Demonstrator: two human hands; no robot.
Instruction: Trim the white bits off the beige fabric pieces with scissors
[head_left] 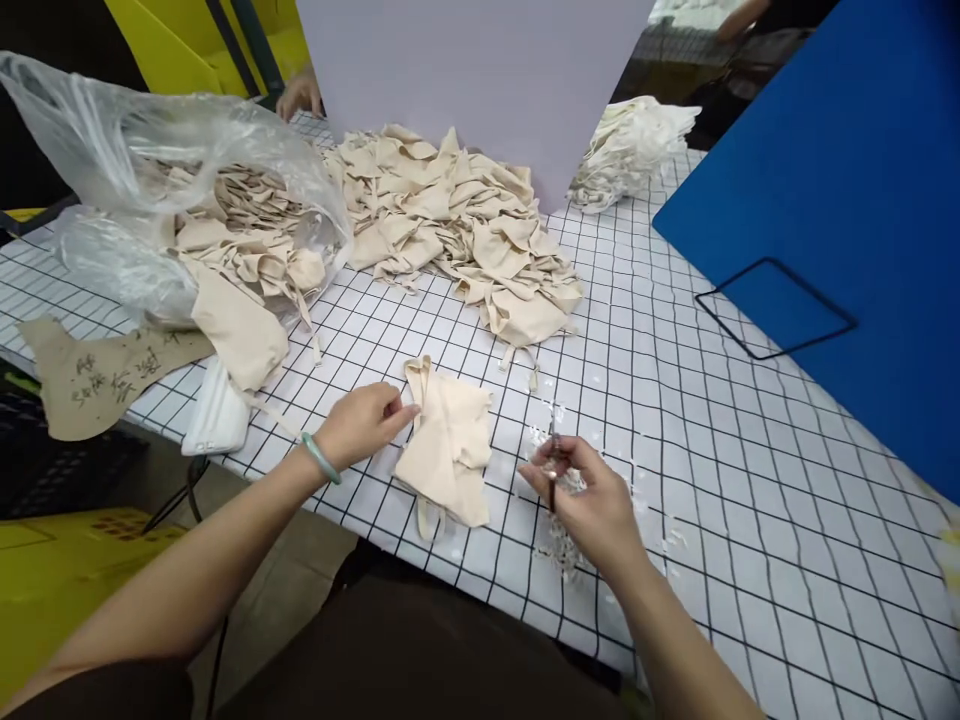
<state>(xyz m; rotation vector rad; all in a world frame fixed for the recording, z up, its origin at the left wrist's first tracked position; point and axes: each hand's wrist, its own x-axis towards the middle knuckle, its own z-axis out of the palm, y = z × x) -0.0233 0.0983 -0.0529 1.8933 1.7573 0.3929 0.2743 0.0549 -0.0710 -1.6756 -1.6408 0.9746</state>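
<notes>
My left hand, with a pale green bangle on its wrist, is at the left edge of a beige fabric piece. Its fingers are curled and the thumb tip meets the cloth's edge; whether it pinches the cloth is unclear. The fabric lies folded on the table, with narrow straps at its top and bottom. To its right, my right hand is closed around small scissors, blades pointing away from me. Many small white scraps lie under and around that hand.
A heap of beige fabric pieces lies behind, against a pale panel. At left stand an open plastic bag of similar pieces and a brown marked pattern. A blue board and a white bundle are at right. Another person's hand shows behind.
</notes>
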